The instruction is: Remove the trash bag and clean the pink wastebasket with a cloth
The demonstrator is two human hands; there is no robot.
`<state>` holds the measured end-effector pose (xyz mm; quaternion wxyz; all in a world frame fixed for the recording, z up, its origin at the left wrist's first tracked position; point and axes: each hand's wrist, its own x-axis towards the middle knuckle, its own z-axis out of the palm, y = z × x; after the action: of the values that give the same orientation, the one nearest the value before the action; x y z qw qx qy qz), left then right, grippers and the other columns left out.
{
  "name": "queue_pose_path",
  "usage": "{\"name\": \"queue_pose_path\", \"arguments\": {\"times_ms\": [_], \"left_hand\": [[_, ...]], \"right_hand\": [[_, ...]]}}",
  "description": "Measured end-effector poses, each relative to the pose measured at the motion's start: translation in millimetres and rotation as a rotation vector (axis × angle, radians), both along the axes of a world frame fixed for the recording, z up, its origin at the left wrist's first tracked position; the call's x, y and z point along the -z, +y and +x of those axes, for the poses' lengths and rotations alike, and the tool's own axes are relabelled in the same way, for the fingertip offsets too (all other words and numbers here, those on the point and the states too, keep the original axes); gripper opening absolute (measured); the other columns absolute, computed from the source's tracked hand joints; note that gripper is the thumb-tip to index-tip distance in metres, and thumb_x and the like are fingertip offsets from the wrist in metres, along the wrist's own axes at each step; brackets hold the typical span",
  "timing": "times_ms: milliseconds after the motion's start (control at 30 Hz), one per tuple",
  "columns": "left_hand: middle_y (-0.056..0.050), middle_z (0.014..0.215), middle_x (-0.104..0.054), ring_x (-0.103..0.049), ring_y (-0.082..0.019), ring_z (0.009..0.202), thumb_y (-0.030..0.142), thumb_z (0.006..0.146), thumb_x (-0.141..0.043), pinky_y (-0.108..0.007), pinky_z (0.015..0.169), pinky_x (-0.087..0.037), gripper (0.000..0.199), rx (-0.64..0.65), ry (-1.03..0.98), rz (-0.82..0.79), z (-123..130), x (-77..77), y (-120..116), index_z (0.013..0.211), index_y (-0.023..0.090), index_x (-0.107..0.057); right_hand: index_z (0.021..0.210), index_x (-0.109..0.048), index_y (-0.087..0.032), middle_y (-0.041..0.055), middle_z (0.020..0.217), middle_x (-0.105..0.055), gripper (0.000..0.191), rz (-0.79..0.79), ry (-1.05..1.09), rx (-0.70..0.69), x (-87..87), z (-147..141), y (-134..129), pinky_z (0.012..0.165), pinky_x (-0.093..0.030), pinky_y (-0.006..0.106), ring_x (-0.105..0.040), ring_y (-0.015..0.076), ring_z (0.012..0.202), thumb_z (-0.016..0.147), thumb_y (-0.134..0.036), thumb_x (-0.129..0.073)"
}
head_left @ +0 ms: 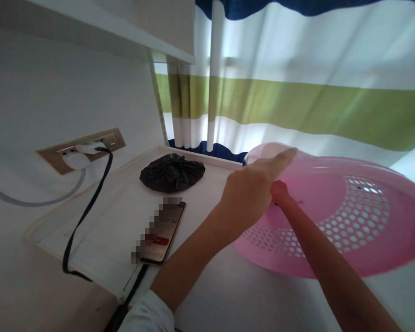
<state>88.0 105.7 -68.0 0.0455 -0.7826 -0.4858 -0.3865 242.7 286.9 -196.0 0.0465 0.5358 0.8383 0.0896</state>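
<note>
A pink plastic basket (332, 184) with a band of round holes is tilted over the right side of the white tabletop. My left hand (251, 193) is at its left side, index finger stretched along the rim and the other fingers curled. It seems to grip the basket's edge, though the contact is partly hidden. My right hand (280, 191) reaches across the basket's inside and is closed close beside the left one. A small dark bit shows under the right fingers; what it belongs to is hidden.
A knotted black plastic bag (173, 173) lies at the back of the white tabletop (100, 212). Nearer is a phone (162, 235) with its screen lit. Two plugs sit in a wall socket (81, 150), their cords hanging left. A striped curtain (297, 101) hangs behind; a cabinet (152, 27) juts overhead.
</note>
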Motion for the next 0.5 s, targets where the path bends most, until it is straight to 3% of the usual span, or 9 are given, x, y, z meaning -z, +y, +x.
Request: {"name": "queue_pose_path", "arguments": {"times_ms": [133,500], "left_hand": [[0.0,0.12,-0.049,-0.053,-0.016,0.094,0.0,0.073,-0.036,-0.032,0.082,-0.045,0.062,-0.061,-0.019,0.003,6.2,0.8,-4.4,0.126,0.031,-0.029],[-0.002,0.114,-0.054,-0.055,-0.016,0.088,-0.003,0.069,-0.037,-0.033,0.08,-0.044,0.066,-0.066,-0.034,-0.037,13.0,-1.5,-13.7,0.126,0.03,-0.03]], "right_hand": [[0.1,-0.062,-0.018,0.0131,0.095,-0.061,0.03,0.003,-0.017,0.095,-3.8,-2.0,-4.0,0.075,-0.04,0.03,-0.055,0.0228,0.091,0.077,-0.026,-0.043],[0.084,-0.067,-0.02,0.0089,0.084,-0.065,0.023,-0.101,-0.031,0.001,-8.3,15.7,-27.1,0.07,-0.042,0.028,-0.059,0.0192,0.08,0.067,-0.025,-0.052]]}}
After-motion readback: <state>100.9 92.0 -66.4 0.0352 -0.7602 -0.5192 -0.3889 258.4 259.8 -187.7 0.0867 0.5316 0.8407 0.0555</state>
